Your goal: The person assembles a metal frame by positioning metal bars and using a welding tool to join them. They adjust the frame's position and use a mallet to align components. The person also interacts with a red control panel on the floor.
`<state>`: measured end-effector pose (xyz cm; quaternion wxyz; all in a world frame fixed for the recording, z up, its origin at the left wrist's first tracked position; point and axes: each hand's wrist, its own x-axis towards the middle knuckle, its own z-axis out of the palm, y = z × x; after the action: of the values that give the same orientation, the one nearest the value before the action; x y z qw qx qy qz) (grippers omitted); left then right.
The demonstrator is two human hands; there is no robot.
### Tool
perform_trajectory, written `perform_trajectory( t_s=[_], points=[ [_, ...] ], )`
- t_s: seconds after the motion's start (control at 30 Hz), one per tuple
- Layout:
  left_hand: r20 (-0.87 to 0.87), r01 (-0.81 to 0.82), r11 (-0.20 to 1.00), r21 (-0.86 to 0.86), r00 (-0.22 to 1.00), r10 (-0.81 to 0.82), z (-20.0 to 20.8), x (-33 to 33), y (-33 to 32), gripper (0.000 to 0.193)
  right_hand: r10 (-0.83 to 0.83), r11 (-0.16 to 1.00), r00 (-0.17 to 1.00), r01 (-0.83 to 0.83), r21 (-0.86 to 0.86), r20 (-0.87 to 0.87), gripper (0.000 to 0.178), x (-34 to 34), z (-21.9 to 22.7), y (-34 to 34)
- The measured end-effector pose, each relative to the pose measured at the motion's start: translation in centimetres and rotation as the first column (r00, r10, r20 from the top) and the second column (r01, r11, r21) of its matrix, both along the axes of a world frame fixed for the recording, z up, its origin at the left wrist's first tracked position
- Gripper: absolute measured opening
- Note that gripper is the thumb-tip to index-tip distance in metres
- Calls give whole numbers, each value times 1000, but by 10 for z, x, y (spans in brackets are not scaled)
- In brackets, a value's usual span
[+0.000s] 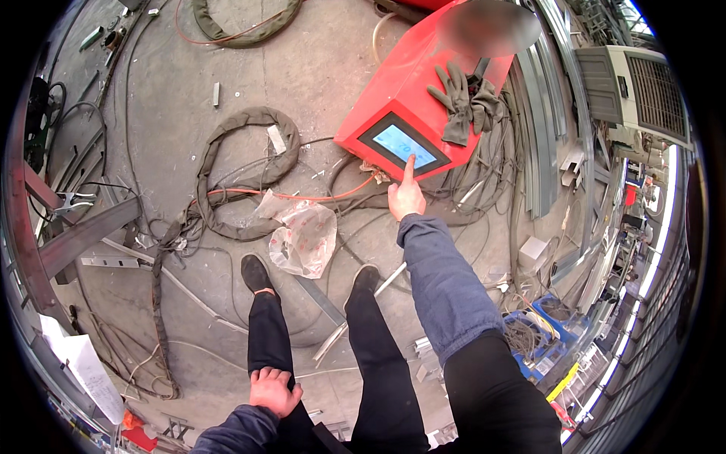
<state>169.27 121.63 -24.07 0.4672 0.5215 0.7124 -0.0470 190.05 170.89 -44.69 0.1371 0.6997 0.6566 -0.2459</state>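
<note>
Head: screen (391,141) faces wearer (382,371); long axis down-right

The hands (408,200) are bare, the forearm sleeves (454,291) slate-blue, the trousers (383,371) black and the shoes (255,274) dark.

Right hand (407,198) points forward; left hand (274,390) rests on left leg (270,333).

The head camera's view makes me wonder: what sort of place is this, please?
Likely a metalworking workshop: long grey metal profiles lie at the right, a sleeved cable or hose coils on the floor, and a red machine has a lit screen.
</note>
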Motion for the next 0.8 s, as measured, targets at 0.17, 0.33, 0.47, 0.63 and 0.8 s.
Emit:
perform_trajectory(
  t_s=[0.17,0.33,0.47,0.63,0.8],
  points=[
    [3,4,1000,-9,1000,-4,0,1,-1,39,-47,996,998,50,72,-45,100,-3,1,-14],
    [17,22,999,-33,1000,-22,0,3,4,41,-34,996,998,38,78,-54,98,3,3,-13],
    [30,13,997,-75,999,-10,5,1,14,46,78,995,993,-72,64,-90,89,3,21,-25],
    [47,-68,996,-52,996,70,23,1,17,51,365,911,840,-411,-32,-401,66,23,106,-179],
    [48,-96,986,-134,993,104,27,41,-47,57,625,532,581,-806,-261,-521,50,69,264,-335]
  ],
)
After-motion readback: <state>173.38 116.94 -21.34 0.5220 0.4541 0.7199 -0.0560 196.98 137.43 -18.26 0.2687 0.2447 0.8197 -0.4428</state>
